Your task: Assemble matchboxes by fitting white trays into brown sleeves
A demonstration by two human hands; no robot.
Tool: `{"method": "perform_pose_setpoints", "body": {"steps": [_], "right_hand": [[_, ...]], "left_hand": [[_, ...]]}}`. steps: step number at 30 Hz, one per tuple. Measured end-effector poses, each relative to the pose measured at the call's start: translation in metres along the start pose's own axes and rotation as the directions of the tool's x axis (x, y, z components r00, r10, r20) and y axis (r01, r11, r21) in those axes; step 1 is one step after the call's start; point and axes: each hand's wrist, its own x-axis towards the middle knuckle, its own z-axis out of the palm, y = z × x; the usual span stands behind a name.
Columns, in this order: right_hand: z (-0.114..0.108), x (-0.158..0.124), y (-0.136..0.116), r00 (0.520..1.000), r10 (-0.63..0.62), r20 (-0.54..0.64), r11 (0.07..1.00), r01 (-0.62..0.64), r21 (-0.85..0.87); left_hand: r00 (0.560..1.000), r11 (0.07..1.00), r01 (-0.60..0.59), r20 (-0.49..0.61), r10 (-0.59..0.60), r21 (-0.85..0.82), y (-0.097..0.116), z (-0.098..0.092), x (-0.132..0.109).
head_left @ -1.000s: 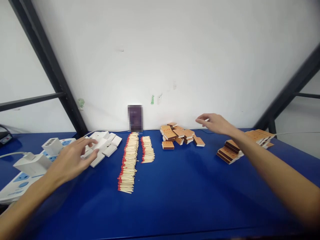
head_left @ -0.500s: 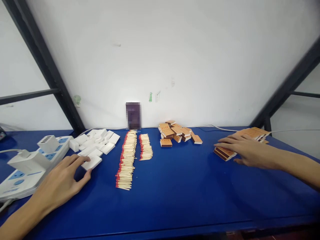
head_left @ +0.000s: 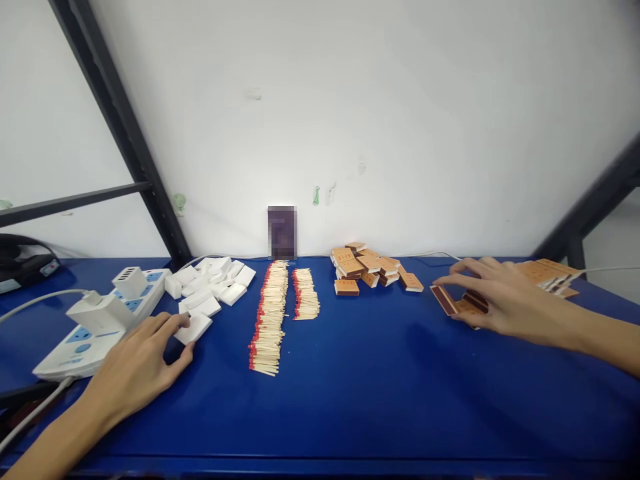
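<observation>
On the left, my left hand point(head_left: 143, 353) has its thumb and forefinger closed about the near end of a white matchbox tray point(head_left: 196, 328), which lies on the table. A heap of similar white trays point(head_left: 215, 277) is just behind it. Over on the right, my right hand point(head_left: 505, 297) pinches an orange-brown matchbox sleeve point(head_left: 444, 301) with dark striking strips, tilted up from the table. Another sleeve point(head_left: 473, 305) shows beneath the palm, partly hidden by the fingers. More flat sleeves point(head_left: 545, 273) lie stacked behind the right wrist.
Two rows of red-tipped matches point(head_left: 270, 320) run down the middle of the blue table point(head_left: 350, 400). Filled-looking matchboxes point(head_left: 370, 263) are piled near the wall. A white power strip point(head_left: 75, 357) with chargers and cables stands beside my left hand. A dark pixelated object point(head_left: 283, 232) leans on the wall.
My right hand has closed on a sleeve and tilted it up from those under it. The left hand stays at the same tray. The whole view has shifted slightly left.
</observation>
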Motion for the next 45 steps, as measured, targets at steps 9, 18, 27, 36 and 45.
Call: {"method": "perform_pose_setpoints", "body": {"steps": [9,18,27,36,45], "right_hand": [[0.015,0.028,-0.087,0.997,0.048,0.066,0.628,-0.081,0.774],[0.034,0.085,-0.162,0.977,-0.059,0.204,-0.403,-0.211,0.891],[0.035,0.128,-0.186,0.985,-0.085,0.149,-0.470,-0.172,0.866],[0.036,0.138,-0.173,0.982,-0.088,0.164,-0.508,-0.186,0.841],[0.044,0.139,-0.168,0.956,-0.136,0.259,-0.305,-0.289,0.908]], "left_hand": [[0.992,0.997,-0.078,-0.099,0.079,0.011,0.016,-0.020,0.017],[0.902,0.821,-0.423,-0.267,0.340,-0.383,0.083,-0.025,0.090],[0.924,0.820,-0.366,-0.070,0.375,-0.440,0.142,-0.031,0.158],[0.835,0.588,-0.347,0.044,0.548,-0.730,0.128,-0.019,0.202],[0.834,0.592,-0.105,0.254,0.490,-0.799,0.115,-0.012,0.196]]}}
